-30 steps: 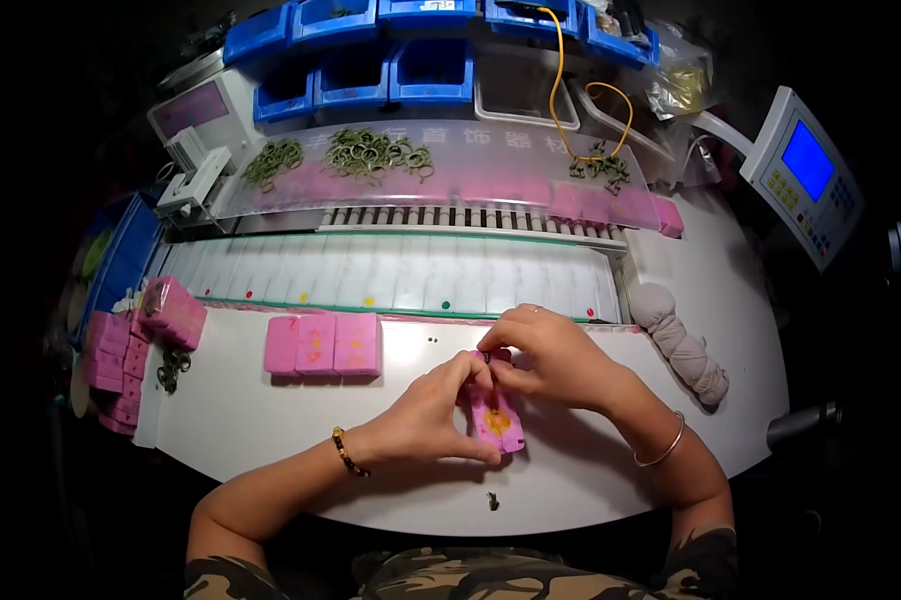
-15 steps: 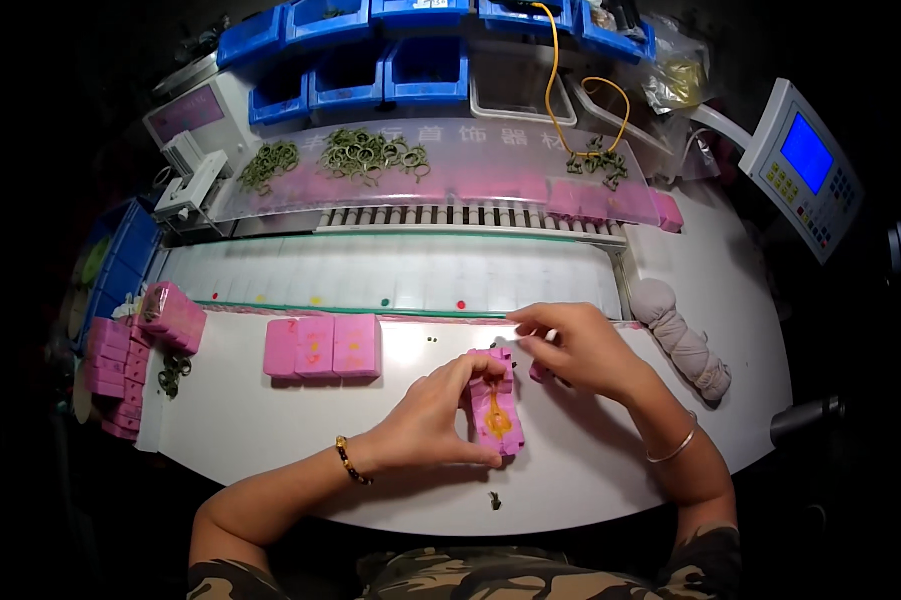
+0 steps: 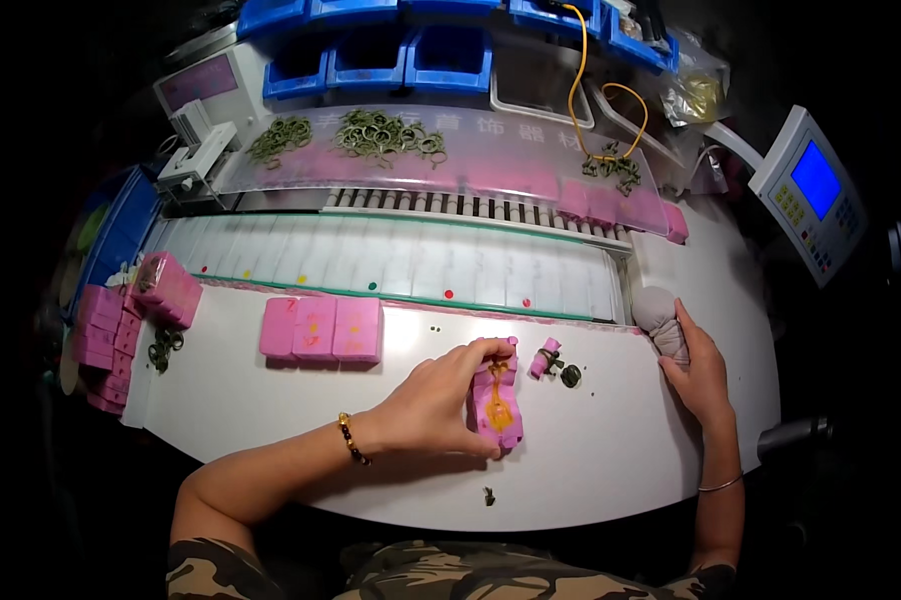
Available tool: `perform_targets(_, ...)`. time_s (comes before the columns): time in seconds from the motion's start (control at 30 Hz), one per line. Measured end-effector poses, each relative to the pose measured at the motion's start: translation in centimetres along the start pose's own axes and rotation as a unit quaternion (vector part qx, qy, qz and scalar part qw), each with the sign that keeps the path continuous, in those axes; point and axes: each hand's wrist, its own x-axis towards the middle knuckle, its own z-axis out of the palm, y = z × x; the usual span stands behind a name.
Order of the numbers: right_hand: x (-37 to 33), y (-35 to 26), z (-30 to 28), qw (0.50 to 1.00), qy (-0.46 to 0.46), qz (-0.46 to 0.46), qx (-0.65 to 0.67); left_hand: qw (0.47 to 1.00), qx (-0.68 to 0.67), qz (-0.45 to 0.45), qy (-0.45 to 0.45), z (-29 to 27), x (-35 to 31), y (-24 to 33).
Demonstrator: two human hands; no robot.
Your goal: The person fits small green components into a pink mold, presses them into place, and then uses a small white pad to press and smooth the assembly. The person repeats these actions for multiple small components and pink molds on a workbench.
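Observation:
My left hand [image 3: 426, 405] has its thumb and fingers closed on the two ends of a pink rubber mould block [image 3: 501, 415]. The block lies on the table with its yellow-orange stained cavity facing up. My right hand [image 3: 706, 375] is wrapped round a knotted, light grey cloth pouch [image 3: 655, 308] at the right side of the table. Between the hands lies a small pink mould piece [image 3: 544, 360], with a dark green ring-like part against it. A second dark green round part [image 3: 571, 376] sits beside that. Nearer me is a tiny dark green piece [image 3: 489, 496].
Three pink blocks [image 3: 316, 330] stand in a row to the left, with stacked blocks [image 3: 106, 340] farther left. A white slatted strip [image 3: 371, 255] and roller track [image 3: 441, 207] run behind. Green pieces [image 3: 381, 137] lie on a clear shelf. A keypad panel [image 3: 811, 190] stands right.
My right hand has moved right, from beside the mould block to the cloth pouch, and grips it. The small pink piece and green parts are now uncovered. My left hand keeps its hold.

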Motion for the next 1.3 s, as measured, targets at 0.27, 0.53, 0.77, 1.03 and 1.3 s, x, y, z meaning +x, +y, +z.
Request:
perform_targets(0.27, -0.4, -11.3, -1.5, 0.934, 0.299, -0.198, -0.009, 0.999, -0.007, -0.028, -0.025, -0.1, 0.2, 0.3)
perform_targets(0.53, -2.4, -13.6, 1.6, 0.904, 0.026, -0.41, -0.115, 0.999, -0.041, -0.028, -0.013, 0.1, 0.4, 0.5)
perform_targets(0.77, -3.5, -16.8, -2.0, 0.919, 0.225, -0.318, -0.063, 0.999, 0.021, -0.008, 0.029, 0.9, -0.7, 0.3)
perform_targets(1.03, -5.1, -14.4, -3.0, 0.938, -0.013, -0.343, -0.056, 0.999, 0.015, 0.018, 0.037, 1.0, -1.0, 1.7)
perform_targets(1.3, -7.9, -13.4, 0.4, 0.926, -0.047, -0.37, -0.066, 0.999, 0.012, 0.046, 0.018, 0.9, -1.1, 1.4)
